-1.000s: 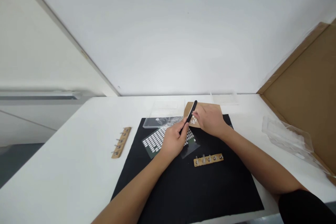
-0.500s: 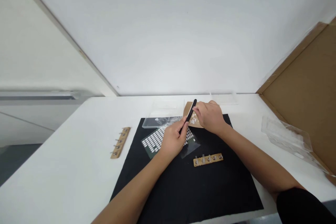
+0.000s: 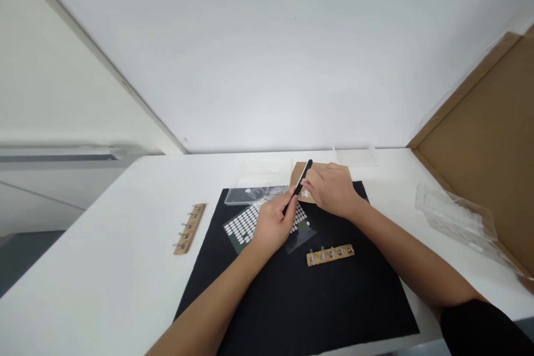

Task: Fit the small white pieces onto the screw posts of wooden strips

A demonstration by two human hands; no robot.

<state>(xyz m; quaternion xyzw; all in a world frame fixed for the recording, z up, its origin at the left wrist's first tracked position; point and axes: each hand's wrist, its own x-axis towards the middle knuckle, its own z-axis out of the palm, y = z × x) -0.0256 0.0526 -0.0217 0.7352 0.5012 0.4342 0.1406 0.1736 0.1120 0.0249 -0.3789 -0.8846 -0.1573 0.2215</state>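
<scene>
My left hand (image 3: 273,223) is closed round a slim black file-like stick (image 3: 303,175) that slants up and away from it. My right hand (image 3: 331,190) is curled with pinched fingers just beside the stick's upper part, over a small brown card (image 3: 298,170) with small white pieces on it; what the fingers hold is too small to make out. Under my left hand lies a dark sheet (image 3: 242,226) covered with rows of white oval dots, on a black mat (image 3: 300,289). A wooden strip (image 3: 330,255) with several metal pegs lies on the mat near my right wrist.
A second wooden peg strip (image 3: 189,228) lies on the white table (image 3: 125,245) left of the mat. A clear plastic tray (image 3: 255,193) sits at the mat's far edge, another clear tray (image 3: 456,217) at the right, beside a leaning cardboard sheet (image 3: 488,144). A white wall stands behind.
My right hand shifted slightly left and down along the stick over the brown card. My left hand and the stick have hardly moved.
</scene>
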